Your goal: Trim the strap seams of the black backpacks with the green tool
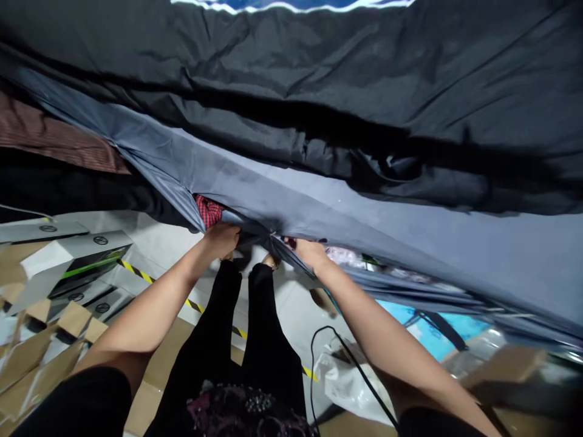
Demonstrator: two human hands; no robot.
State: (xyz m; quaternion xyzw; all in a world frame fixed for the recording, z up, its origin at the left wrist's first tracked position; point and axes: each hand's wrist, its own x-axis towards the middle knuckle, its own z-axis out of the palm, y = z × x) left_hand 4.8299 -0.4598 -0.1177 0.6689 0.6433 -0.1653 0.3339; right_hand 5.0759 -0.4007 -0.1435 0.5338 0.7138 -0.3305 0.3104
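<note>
A long sheet of thin grey cloth (296,191) hangs across the view, with a black cloth (291,67) draped over its upper side. My left hand (221,239) is closed on the lower edge of the grey cloth, fingers curled under. Beside it a piece of red-and-black checked fabric (208,210) pokes out through a gap. My right hand (306,251) is closed on the same cloth a short way to the right. Between the two hands the grey cloth is bunched into a gathered point (272,235). My fingertips are partly hidden.
Open cardboard boxes (40,358) and white-and-black boxes (95,261) stand at the left. Yellow-black tape (136,271) runs along the floor. At the right are a white plastic bag (341,379), a black cable (350,352) and a light-blue item (428,334). Brown ribbed fabric (54,133) hangs at upper left.
</note>
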